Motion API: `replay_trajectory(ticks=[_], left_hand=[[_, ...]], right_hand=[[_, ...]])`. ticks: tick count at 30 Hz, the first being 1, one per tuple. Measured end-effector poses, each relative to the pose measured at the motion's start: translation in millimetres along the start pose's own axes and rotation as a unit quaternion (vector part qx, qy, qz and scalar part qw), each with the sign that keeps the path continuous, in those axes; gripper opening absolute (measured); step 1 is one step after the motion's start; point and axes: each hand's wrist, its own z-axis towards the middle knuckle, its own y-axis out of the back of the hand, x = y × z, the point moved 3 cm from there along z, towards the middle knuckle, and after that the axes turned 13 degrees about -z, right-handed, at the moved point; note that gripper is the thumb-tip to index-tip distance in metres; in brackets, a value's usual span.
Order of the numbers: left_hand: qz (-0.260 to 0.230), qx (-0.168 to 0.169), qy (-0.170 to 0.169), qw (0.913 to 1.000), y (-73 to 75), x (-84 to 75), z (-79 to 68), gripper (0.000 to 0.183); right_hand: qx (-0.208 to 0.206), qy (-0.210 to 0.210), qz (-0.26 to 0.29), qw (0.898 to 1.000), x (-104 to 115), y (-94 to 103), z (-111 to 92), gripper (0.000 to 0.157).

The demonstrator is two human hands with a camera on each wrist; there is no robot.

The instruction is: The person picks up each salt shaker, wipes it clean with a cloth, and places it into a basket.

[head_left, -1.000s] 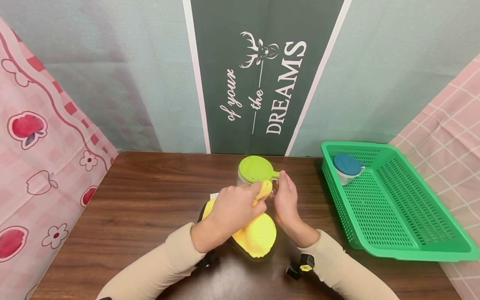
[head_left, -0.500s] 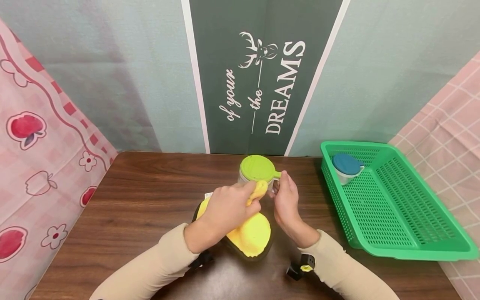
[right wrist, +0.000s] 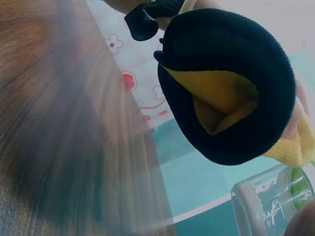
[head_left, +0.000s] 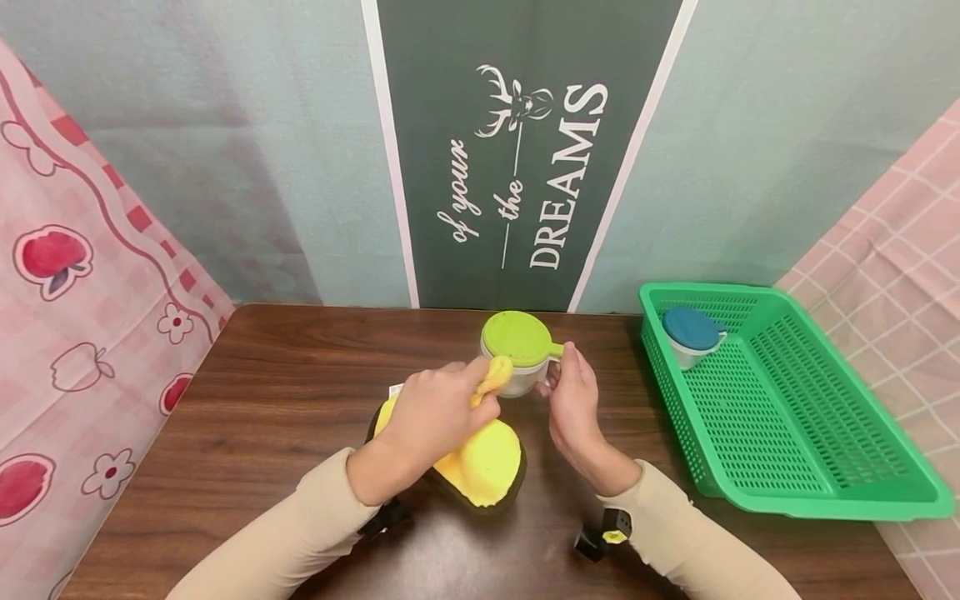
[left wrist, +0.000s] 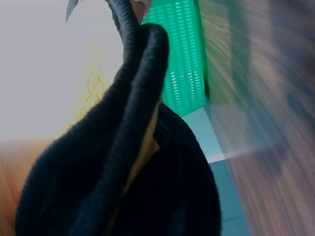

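Note:
My left hand (head_left: pixel 431 414) grips a bunched plush cloth (head_left: pixel 491 461), yellow on top with a black edge and a small white tag. A yellow fold of it pokes up beside my thumb, overlapping the jar's front in the head view. That jar (head_left: pixel 519 381) is clear, with a lime-green lid (head_left: pixel 516 338) and a handle at its right. My right hand (head_left: pixel 576 408) pinches this handle with fingers and thumb. The right wrist view shows the cloth's black outside (right wrist: pixel 221 42) and yellow inside, with the jar (right wrist: pixel 256 209) below.
A green perforated basket (head_left: pixel 787 417) stands at the right of the brown wooden table (head_left: pixel 300 350). Inside its back left corner sits a smaller jar with a blue lid (head_left: pixel 692 328). Fabric backdrops rise behind and at both sides.
My left hand has shifted left with the cloth, uncovering more of the jar's front. The jar has moved very slightly right. My right hand has stayed nearly still at the handle.

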Motion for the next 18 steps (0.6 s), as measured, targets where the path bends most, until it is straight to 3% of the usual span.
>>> replay_trajectory(ticks=[18], left_hand=[[0.020, -0.028, -0.003, 0.9994, 7.1, 17.5, -1.4, 0.020]], right_hand=[[0.005, -0.015, 0.002, 1.000, -1, 2.4, 0, 0.035]])
